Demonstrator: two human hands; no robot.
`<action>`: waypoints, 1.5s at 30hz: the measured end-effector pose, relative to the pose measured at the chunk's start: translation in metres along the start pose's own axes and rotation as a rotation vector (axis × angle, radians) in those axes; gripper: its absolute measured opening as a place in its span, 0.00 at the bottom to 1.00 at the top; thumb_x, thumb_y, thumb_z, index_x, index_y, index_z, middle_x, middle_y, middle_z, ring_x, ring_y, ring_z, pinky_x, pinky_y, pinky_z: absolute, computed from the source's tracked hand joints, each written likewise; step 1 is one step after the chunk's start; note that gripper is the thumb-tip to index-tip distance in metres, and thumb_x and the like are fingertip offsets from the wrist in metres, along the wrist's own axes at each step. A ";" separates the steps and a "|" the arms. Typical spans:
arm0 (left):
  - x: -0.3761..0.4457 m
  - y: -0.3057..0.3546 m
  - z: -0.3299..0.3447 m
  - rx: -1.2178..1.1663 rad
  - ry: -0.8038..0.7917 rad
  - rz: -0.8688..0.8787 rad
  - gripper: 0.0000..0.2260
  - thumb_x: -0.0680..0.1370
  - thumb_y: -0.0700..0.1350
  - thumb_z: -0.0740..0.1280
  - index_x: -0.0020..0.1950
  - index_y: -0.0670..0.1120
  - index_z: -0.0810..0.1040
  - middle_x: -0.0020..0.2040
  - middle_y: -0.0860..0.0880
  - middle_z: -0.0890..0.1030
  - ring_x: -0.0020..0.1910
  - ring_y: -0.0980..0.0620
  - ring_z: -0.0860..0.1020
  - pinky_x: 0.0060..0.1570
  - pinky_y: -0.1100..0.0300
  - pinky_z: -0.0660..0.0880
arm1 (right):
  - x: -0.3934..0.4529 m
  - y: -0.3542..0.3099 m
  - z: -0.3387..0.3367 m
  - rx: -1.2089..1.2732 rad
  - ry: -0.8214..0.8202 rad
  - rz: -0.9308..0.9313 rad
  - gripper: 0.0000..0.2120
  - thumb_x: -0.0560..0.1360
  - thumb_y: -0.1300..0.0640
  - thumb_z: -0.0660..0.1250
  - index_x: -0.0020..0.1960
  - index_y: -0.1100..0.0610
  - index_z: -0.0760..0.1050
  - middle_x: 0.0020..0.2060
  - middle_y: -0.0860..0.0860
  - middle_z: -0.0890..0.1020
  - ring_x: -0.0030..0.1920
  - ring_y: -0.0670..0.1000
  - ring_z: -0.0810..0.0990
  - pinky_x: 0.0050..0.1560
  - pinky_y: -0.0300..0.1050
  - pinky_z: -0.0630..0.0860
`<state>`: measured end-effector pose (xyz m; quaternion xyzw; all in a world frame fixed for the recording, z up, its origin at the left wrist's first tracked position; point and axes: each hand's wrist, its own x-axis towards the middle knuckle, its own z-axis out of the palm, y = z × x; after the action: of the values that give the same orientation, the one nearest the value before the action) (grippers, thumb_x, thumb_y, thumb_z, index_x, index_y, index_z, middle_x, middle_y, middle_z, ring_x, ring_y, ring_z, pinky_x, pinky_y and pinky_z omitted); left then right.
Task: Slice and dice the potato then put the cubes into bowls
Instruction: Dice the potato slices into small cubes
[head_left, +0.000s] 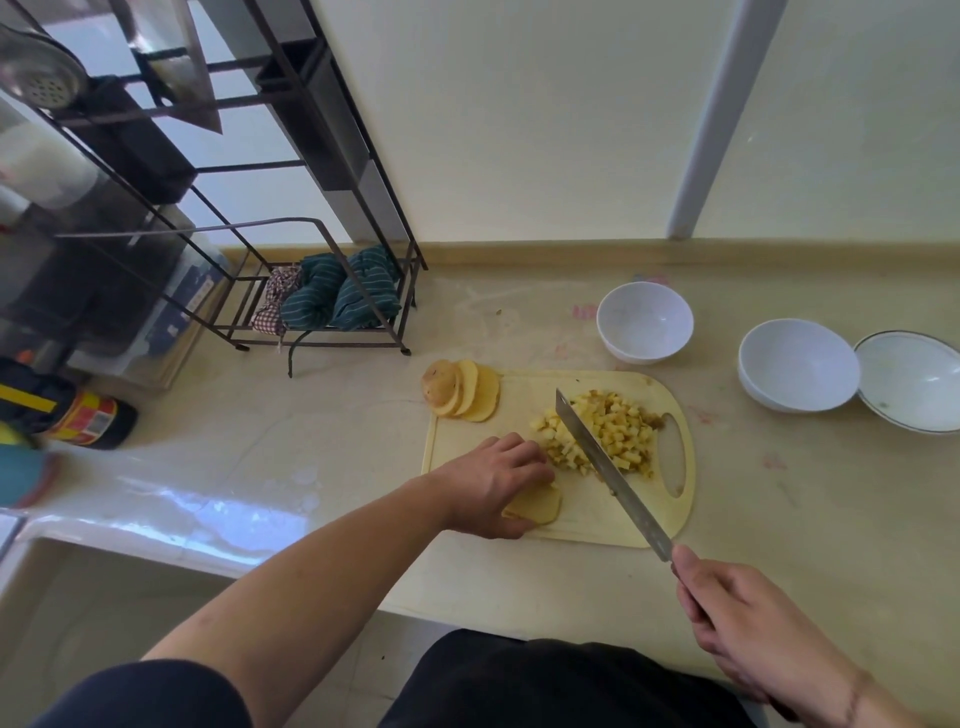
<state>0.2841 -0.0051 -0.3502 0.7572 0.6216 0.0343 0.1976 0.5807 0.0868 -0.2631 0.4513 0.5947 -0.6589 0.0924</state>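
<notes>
The cutting board (571, 525) sits in the middle of the frame, and most of it is taken up. The pile of potato cubes (602, 431) fills its right half, and the knife (597, 457) slants over that pile. The left hand (493, 483) covers the slices (537, 504) at the board's lower left. A fan of potato slices (462, 397) blocks the upper left corner. Bare board shows between that fan and the cubes. Right of the board, the counter (779, 493) lies bare up to three bowls (644, 322) (797, 364) (914, 379), the two in the right of the frame touching. The wire rack (322, 291) stands in the upper left.
</notes>
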 end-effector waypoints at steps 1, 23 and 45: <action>0.000 -0.001 0.001 0.006 0.001 -0.001 0.30 0.76 0.57 0.73 0.73 0.43 0.73 0.68 0.43 0.74 0.64 0.43 0.71 0.64 0.50 0.72 | 0.000 0.000 0.000 0.002 -0.002 0.002 0.26 0.75 0.36 0.57 0.34 0.59 0.65 0.26 0.54 0.61 0.22 0.49 0.56 0.23 0.37 0.54; -0.009 0.009 0.024 0.026 0.113 -0.211 0.31 0.75 0.62 0.66 0.72 0.45 0.72 0.66 0.44 0.73 0.64 0.42 0.69 0.63 0.47 0.68 | 0.000 -0.003 0.005 -0.009 -0.021 0.023 0.25 0.75 0.38 0.57 0.35 0.60 0.66 0.26 0.55 0.60 0.23 0.49 0.55 0.22 0.35 0.54; 0.020 0.037 0.016 -0.055 0.212 -0.527 0.27 0.77 0.65 0.52 0.59 0.48 0.79 0.57 0.48 0.77 0.59 0.44 0.71 0.62 0.49 0.65 | -0.009 0.001 0.004 0.003 -0.003 0.022 0.25 0.77 0.39 0.56 0.35 0.60 0.65 0.25 0.54 0.61 0.21 0.49 0.55 0.20 0.34 0.54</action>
<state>0.3283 0.0045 -0.3561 0.5561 0.8130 0.0778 0.1541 0.5844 0.0794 -0.2582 0.4571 0.5884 -0.6595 0.0997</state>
